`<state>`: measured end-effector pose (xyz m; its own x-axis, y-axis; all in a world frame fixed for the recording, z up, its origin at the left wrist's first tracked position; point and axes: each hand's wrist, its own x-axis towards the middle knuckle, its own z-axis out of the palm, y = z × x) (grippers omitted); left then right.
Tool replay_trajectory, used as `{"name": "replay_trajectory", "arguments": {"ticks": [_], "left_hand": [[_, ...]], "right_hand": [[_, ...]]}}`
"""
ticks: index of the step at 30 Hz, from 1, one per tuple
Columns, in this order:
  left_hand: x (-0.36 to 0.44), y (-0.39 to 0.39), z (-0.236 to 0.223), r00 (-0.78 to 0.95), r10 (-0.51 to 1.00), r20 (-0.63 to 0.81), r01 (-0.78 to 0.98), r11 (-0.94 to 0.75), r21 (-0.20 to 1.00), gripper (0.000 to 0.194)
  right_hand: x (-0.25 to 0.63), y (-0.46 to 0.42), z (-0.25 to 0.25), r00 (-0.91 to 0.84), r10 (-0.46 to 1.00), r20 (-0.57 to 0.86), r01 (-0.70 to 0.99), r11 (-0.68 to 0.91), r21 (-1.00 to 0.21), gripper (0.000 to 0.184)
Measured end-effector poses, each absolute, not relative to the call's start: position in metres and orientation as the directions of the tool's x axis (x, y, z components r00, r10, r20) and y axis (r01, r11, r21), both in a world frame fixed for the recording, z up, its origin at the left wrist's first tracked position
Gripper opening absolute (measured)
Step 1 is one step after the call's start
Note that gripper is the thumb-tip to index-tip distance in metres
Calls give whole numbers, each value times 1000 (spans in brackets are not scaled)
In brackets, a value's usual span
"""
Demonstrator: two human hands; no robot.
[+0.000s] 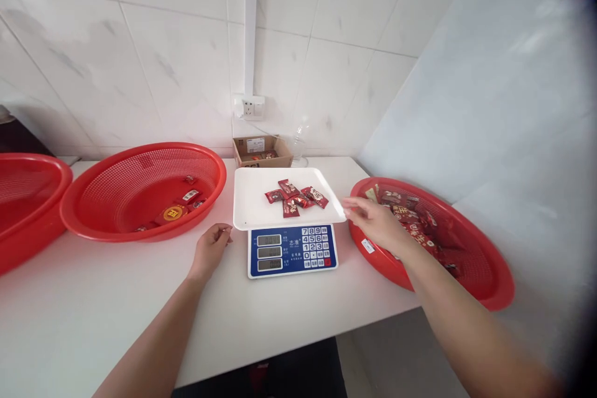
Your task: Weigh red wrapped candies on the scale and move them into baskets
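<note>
A white weighing tray tops a digital scale with a blue keypad panel. Several small red snack packets lie loosely heaped on the tray, right of its middle. My left hand rests at the table beside the tray's front left corner, its fingers curled in and no object visible in them. At the opposite side, my right hand is by the tray's right edge with fingers stretched out; whether the fingertips touch the rim I cannot tell. It partly covers a red basket holding many wrapped packets.
Left of the scale stands a red perforated basket with a few packets inside; another red basket is cut off at the frame's edge. Behind the tray are a cardboard box and a clear glass-like object. Tiled wall closes the back.
</note>
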<state>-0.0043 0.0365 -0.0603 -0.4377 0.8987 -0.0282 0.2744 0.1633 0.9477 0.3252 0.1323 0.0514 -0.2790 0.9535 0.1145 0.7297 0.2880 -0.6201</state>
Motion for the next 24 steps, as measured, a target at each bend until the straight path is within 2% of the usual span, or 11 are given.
{"name": "replay_trajectory", "arguments": {"ticks": [10, 19, 22, 24], "left_hand": [[-2, 36, -56, -441, 897, -30, 272, 165, 948, 33], [-3, 37, -58, -452, 892, -33, 289, 181, 940, 33], [-3, 37, -57, -455, 889, -44, 288, 194, 938, 32], [-3, 37, -56, -455, 889, -49, 286, 198, 938, 33]], "right_hand": [[354, 84, 53, -222, 962, 156, 801, 272, -533, 35], [379, 79, 50, -151, 969, 194, 806, 234, -543, 36], [405, 95, 48, -85, 984, 160, 869, 151, -471, 36], [429, 112, 43, -32, 998, 63, 938, 52, -344, 36]]}}
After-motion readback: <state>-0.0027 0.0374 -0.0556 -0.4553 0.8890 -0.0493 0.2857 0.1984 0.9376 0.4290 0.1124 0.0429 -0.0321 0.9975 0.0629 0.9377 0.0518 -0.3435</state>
